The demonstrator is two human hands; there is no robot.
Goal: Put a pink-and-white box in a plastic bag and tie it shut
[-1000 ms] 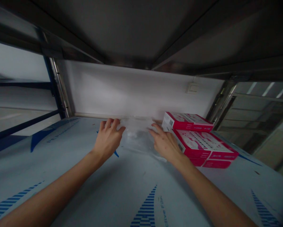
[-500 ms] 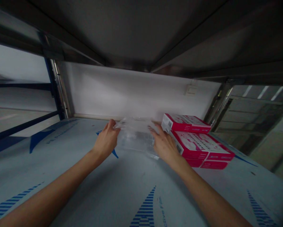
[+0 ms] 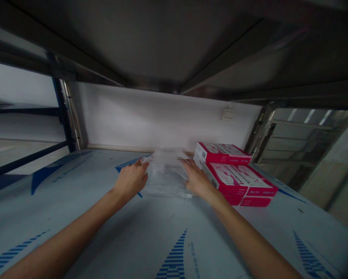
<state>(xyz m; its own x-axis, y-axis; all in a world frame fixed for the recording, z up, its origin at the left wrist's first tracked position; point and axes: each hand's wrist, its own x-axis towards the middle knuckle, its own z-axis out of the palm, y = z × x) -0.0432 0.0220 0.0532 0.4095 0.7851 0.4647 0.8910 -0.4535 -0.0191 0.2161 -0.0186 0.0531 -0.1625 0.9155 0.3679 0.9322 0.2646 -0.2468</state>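
A clear plastic bag (image 3: 166, 176), perhaps several layered together, lies flattened near the back of the shelf. My left hand (image 3: 131, 176) has its fingers closed on the bag's left edge, near the far corner. At the opposite edge, my right hand (image 3: 197, 178) grips the plastic, its index finger reaching over the top. Right beside that hand is a stack of pink-and-white boxes (image 3: 239, 178), with the upper ones (image 3: 223, 153) set further back. The film's see-through folds make its exact outline hard to make out.
The shelf surface (image 3: 127, 240) wears a pale protective film with blue printed marks. A dark metal shelf (image 3: 162, 46) hangs low overhead. Behind stands a white wall (image 3: 150, 120) with a switch (image 3: 228, 114). Metal posts (image 3: 71, 112) rise at both sides.
The bag has been lowered and now lies flatter and smoother, its raised crumpled far edge settled. Both hands have come down slightly with it. The view has shifted a little; the boxes stay put.
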